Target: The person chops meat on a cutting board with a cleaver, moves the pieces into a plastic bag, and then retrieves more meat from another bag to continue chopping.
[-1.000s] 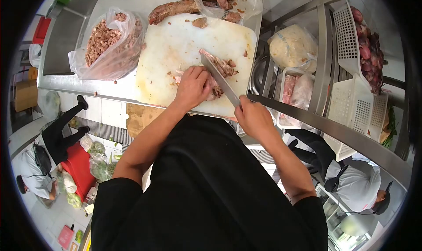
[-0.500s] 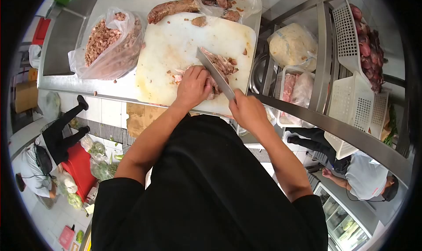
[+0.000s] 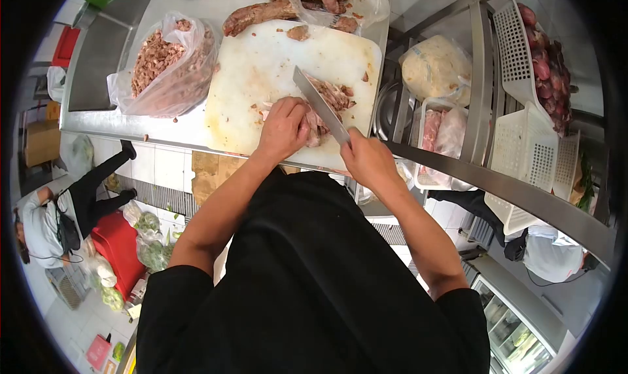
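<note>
My right hand (image 3: 369, 158) grips the handle of a broad kitchen knife (image 3: 319, 104), its blade slanting up and left over a white cutting board (image 3: 252, 63). With curled fingers, my left hand (image 3: 282, 130) presses a piece of meat (image 3: 315, 135) against the board, left of the blade. Its fingers partly cover that meat. Sliced meat (image 3: 340, 96) lies on the far right side of the knife. Beyond the board rests a long browned piece of meat (image 3: 258, 17), beside a clear plastic bag (image 3: 369, 4) over more meat.
Left of the board stands a plastic bag of diced meat (image 3: 160, 63), near a metal sink (image 3: 98, 73). A metal rack (image 3: 481, 79) at right holds a bagged pale mass (image 3: 437, 70) and white baskets (image 3: 523, 148). Co-workers stand at left (image 3: 42, 223) and right (image 3: 553, 253).
The knife and both my hands stay in nearly the same place. The view shifts slightly. The co-worker at right has moved partly behind the rack; the one at left has changed posture.
</note>
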Demonstrator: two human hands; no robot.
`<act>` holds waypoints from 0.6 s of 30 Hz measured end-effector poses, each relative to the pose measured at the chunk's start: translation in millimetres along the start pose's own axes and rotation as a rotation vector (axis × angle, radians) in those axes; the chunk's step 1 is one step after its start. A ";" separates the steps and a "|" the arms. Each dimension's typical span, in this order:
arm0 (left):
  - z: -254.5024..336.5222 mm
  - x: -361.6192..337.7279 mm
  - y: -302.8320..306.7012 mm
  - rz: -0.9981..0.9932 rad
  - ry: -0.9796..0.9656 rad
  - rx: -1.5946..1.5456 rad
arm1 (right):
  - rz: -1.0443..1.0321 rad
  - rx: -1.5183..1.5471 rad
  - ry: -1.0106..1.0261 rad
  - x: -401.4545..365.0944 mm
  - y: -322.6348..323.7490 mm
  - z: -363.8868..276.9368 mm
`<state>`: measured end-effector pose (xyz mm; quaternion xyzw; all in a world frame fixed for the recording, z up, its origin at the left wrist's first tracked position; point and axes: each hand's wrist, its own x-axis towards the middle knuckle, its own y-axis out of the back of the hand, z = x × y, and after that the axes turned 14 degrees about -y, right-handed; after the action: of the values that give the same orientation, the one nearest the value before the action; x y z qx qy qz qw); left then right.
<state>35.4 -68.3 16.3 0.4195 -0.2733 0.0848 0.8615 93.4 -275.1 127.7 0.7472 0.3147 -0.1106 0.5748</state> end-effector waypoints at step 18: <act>-3.3 -10.7 -13.3 0.016 0.000 0.014 | -0.059 -0.041 -0.036 -10.6 -16.7 0.3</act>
<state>32.8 -73.3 -0.2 0.4234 -0.2761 0.0936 0.8577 75.3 -276.6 120.0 0.7235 0.3285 -0.1345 0.5921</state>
